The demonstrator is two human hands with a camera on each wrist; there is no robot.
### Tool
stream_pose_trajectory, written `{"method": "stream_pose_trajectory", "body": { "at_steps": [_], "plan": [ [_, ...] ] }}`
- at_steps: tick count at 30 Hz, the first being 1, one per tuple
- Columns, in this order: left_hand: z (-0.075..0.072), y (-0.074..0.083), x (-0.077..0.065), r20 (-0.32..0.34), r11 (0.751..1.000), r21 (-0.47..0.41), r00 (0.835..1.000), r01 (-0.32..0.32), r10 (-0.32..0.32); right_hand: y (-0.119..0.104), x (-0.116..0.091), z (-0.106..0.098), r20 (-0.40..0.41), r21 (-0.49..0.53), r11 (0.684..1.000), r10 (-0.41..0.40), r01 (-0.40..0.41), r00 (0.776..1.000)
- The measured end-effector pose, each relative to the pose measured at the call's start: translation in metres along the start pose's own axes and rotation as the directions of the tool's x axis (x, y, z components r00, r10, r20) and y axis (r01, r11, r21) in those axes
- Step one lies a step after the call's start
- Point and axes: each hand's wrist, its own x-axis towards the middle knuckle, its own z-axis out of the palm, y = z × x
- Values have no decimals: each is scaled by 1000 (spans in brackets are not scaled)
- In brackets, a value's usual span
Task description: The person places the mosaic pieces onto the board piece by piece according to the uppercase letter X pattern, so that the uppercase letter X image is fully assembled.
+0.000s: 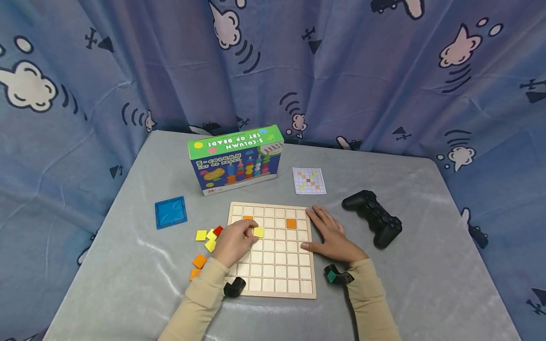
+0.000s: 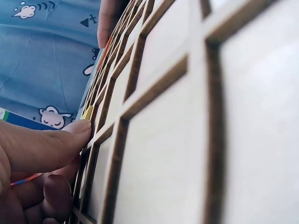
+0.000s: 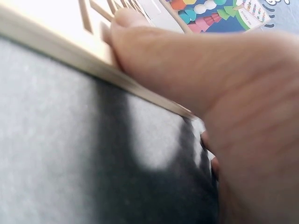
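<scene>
A wooden grid board (image 1: 274, 271) lies flat on the table, its squares framed by raised ridges. My left hand (image 1: 234, 240) is over the board's left part and pinches a yellow square tile (image 1: 258, 232) at one of the upper cells. Close up in the left wrist view, the thumb (image 2: 51, 147) meets the yellow tile (image 2: 88, 113) at the grid ridges. Two orange tiles sit in cells: one (image 1: 291, 223) at the upper right, another (image 1: 248, 218) partly behind my left hand. My right hand (image 1: 330, 237) rests on the board's right edge, thumb on top, fingers extended.
Left of the board lie loose yellow tiles (image 1: 201, 235), a red tile (image 1: 218, 230) and orange tiles (image 1: 199, 261). Farther out is a blue tray (image 1: 170, 212). Behind stand a bead-set box (image 1: 239, 166) and a pattern card (image 1: 309, 181). A black game controller (image 1: 372, 218) is at right.
</scene>
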Motion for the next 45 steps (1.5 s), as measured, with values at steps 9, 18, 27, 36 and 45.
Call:
{"method": "stream_pose_trajectory", "body": {
  "at_steps": [9,18,27,36,45],
  "plan": [
    [-5,-1,0,35,999,-39,999,2,-1,2,1,0,-5,-9,1000,-2,2,1000],
    [-42,-10,-13,-82,997,-15,994,70,-71,4,0,2,-11,-14,1000,-11,11,1000],
    [-72,-37,-30,-121,975,31,969,222,-217,0,-2,-1,-8,-7,1000,-5,5,1000],
    [-77,-51,-40,-149,967,53,959,250,-240,0,-3,-1,-1,-3,1000,-1,1,1000],
    [-74,-66,-42,-55,948,77,951,308,-305,-1,-1,0,0,-6,1000,0,0,1000]
  ]
}}
